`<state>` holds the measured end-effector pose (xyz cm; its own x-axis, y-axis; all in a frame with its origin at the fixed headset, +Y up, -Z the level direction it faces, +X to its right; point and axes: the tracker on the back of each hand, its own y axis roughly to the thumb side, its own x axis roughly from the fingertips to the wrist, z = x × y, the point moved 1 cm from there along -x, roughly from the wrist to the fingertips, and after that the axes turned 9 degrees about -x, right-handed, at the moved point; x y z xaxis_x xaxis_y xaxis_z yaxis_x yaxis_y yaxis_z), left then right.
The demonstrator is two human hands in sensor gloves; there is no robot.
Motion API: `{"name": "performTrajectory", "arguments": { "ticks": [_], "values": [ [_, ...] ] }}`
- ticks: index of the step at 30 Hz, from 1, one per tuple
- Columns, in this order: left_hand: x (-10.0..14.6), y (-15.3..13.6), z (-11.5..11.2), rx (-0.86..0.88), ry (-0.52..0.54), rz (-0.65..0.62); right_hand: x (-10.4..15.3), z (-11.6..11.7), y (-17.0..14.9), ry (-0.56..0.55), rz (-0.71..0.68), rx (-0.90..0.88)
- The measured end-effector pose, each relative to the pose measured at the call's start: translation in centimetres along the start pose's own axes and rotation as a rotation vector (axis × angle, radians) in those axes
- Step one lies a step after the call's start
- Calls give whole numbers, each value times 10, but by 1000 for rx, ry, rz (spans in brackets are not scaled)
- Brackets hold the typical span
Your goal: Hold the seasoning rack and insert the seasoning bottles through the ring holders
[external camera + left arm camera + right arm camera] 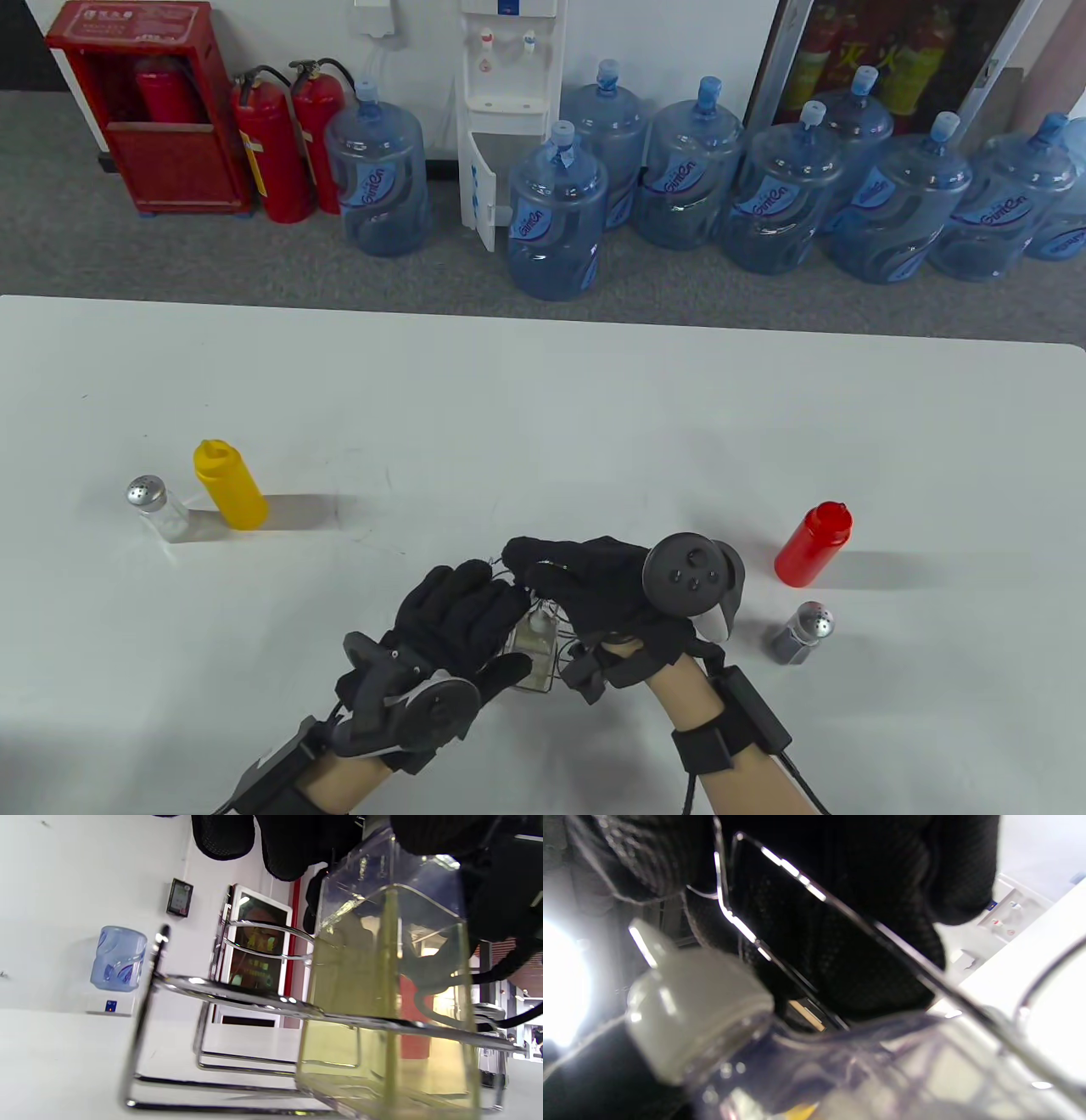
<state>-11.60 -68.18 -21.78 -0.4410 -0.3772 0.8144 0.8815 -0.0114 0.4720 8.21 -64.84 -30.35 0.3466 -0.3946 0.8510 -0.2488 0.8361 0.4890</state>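
Hands' grip: left hand and right hand around wire rack, clear bottle inside.

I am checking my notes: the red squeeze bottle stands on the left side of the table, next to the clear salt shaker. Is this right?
Not quite. The table view shows the yellow squeeze bottle beside the clear salt shaker on the left side of the table. The red squeeze bottle stands on the right, near the dark shaker.
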Motion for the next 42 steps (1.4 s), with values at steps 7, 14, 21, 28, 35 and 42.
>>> {"name": "performTrajectory", "arguments": {
  "ticks": [7,14,21,28,35,42],
  "values": [
    [4,-21,4,29,-7,-17,0,-6,-5,-23,19,13],
    [-1,-85,27,35,6,207,-1,-12,-10,-35,31,13],
    [-16,-192,42,-138,-99,572,-1,-14,-11,-42,35,14],
    [-21,-269,26,-310,-309,862,0,-8,-11,-17,30,17],
    [-23,-280,-1,-306,-352,937,0,-7,-12,-4,36,11],
    [-27,-269,-6,-325,-324,885,1,-5,-13,3,34,16]
  ]
}}
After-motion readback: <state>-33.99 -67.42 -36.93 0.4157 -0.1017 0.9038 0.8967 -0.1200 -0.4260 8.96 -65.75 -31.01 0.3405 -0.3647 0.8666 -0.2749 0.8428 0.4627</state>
